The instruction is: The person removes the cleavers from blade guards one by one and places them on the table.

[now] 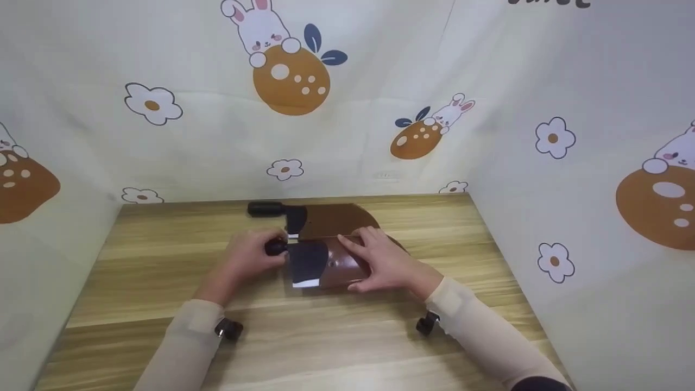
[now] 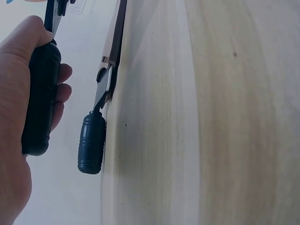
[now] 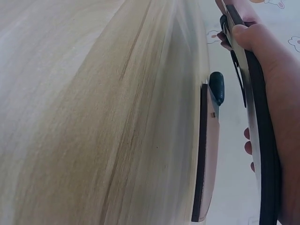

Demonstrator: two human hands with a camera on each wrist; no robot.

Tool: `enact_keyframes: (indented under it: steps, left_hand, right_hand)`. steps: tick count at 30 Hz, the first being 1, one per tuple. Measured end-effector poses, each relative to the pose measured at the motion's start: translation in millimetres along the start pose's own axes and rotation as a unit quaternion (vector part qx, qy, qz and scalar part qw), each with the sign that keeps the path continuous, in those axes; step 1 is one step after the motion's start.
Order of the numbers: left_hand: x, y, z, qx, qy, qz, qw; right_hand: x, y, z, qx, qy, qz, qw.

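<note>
My left hand (image 1: 254, 252) grips the black handle (image 2: 41, 98) of a broad-bladed cleaver, thumb lying along it near the blade. Part of the dark blade (image 1: 308, 260) shows, with a bright strip at its edge; the remainder is inside a brown sheath (image 1: 343, 267). Around that sheath is my right hand (image 1: 388, 263), thumb on the near edge and fingers across the far one. Both wrist views show this pair raised above the tabletop. A second cleaver (image 1: 297, 220) in a similar brown sheath (image 3: 212, 164) lies on the table just behind, its black handle (image 2: 92, 143) pointing left.
The wood-grain table (image 1: 304, 347) meets a pale curtain (image 1: 206, 146) printed with rabbits and flowers at the back and both sides. The second cleaver lies close to the table's far edge. Small dark wrist cameras (image 1: 231, 328) hang below both sleeves.
</note>
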State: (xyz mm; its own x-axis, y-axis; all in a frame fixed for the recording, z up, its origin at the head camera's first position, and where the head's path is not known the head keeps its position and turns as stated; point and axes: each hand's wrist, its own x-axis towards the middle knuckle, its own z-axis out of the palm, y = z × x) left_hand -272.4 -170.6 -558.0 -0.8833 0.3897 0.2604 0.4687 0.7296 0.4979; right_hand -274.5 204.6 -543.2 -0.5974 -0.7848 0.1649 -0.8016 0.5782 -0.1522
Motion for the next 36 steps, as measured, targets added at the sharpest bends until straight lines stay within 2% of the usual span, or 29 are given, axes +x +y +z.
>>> enact_keyframes:
  steps: [13,20,26,32,36]
  left_hand:
    - [-4.0,-2.9,-7.9,0.004,-0.01,-0.031,0.9995]
    - [-5.1,-5.1,-9.7,0.0,-0.017,-0.027,0.9995]
    - [-4.7,-6.8,-9.4,0.006,-0.003,-0.013,0.9999]
    - [-5.1,-6.2,-9.8,0.002,-0.009,-0.021,0.9997]
    - [-4.0,-5.2,-9.8,0.006,-0.005,-0.016,0.9998]
  right_hand:
    - [-11.3,10.3,-1.7,0.02,-0.008,0.034,0.999]
    - [-12.1,10.1,-3.1,0.016,-0.012,0.028,0.999]
    - [-13.5,10.7,-2.3,0.015,-0.012,0.023,1.0]
    - [-14.6,10.2,-2.9,0.012,0.001,0.01,1.0]
    - [-15.6,11.3,-2.6,0.011,0.004,0.017,1.0]
